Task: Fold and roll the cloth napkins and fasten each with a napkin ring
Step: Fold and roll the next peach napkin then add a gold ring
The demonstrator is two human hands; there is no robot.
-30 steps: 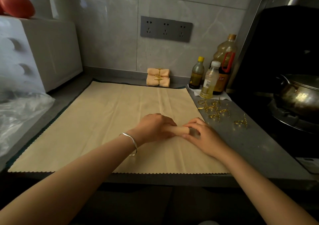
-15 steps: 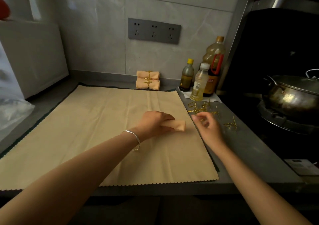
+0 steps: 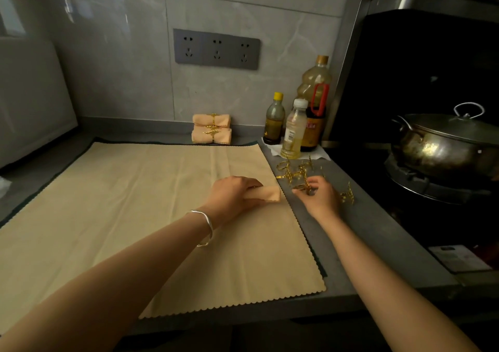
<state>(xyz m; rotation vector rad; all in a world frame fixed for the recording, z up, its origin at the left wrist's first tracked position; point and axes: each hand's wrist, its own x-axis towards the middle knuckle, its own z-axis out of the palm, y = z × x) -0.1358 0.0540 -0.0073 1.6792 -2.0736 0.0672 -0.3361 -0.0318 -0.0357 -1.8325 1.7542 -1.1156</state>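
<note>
My left hand grips a rolled peach napkin that lies on the big beige cloth, near the cloth's right edge. Just right of the roll, my right hand is down among the loose gold napkin rings on the grey counter, its fingertips pinching one gold ring. Another gold ring lies to the right of that hand. Two rolled napkins with gold rings are stacked against the back wall.
Three bottles stand at the back right beside the rings. A metal pot with lid sits on the stove at far right. A white appliance is at far left. The counter's front edge runs below the cloth.
My right hand left the end of the rolled napkin and moved right to the pile of gold rings. My left hand kept its hold on the roll. The view shifted right.
</note>
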